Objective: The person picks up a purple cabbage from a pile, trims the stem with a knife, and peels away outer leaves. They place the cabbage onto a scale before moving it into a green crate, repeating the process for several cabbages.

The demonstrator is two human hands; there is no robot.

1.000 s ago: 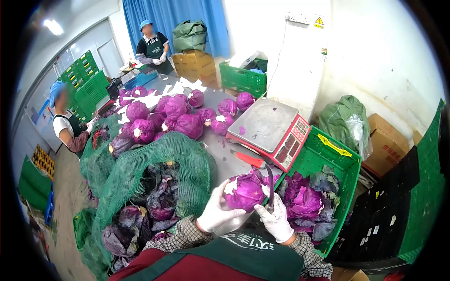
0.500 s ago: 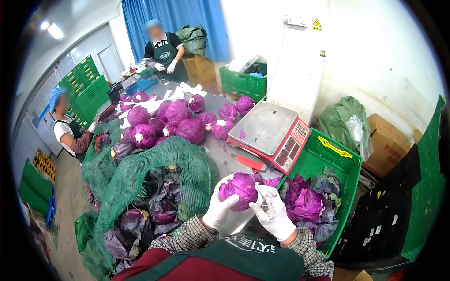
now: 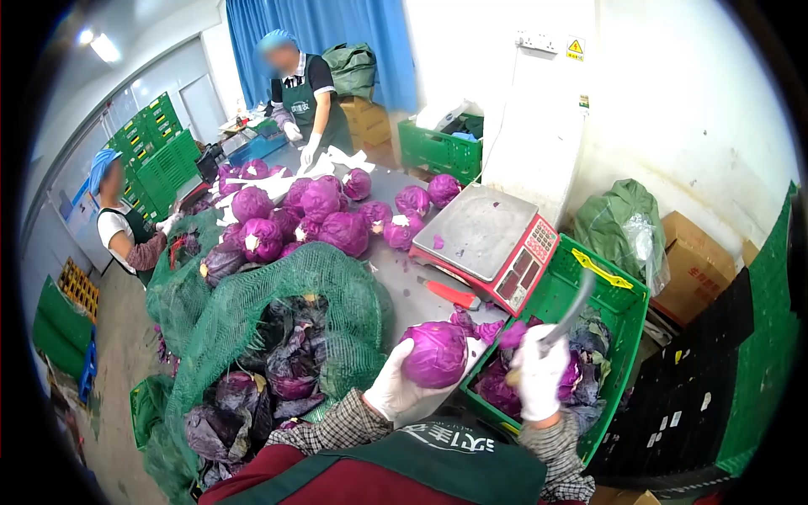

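Observation:
A trimmed red cabbage [image 3: 434,357] rests in my gloved left hand [image 3: 390,383], whose fingers wrap its left side. My gloved right hand [image 3: 540,370] is closed around a knife [image 3: 574,313], the curved blade pointing up and away to the right. A loose purple leaf [image 3: 512,336] shows right at the right hand's fingers. Below that hand, the green crate [image 3: 619,396] holds cut-off purple and dark outer leaves. Leaf scraps lie on the metal table between the cabbage and the crate.
A red scale [image 3: 497,244] stands ahead, with an orange-red cutter [image 3: 450,294] before it. Peeled cabbages [image 3: 321,199] are piled at the back left. A green mesh sack [image 3: 337,278] of untrimmed dark cabbages lies on my left. Two people in aprons stand across the table.
My right hand has left the cabbage and moved right over the crate, raising the knife. My left hand keeps the cabbage. The person at the back now reaches toward the pile.

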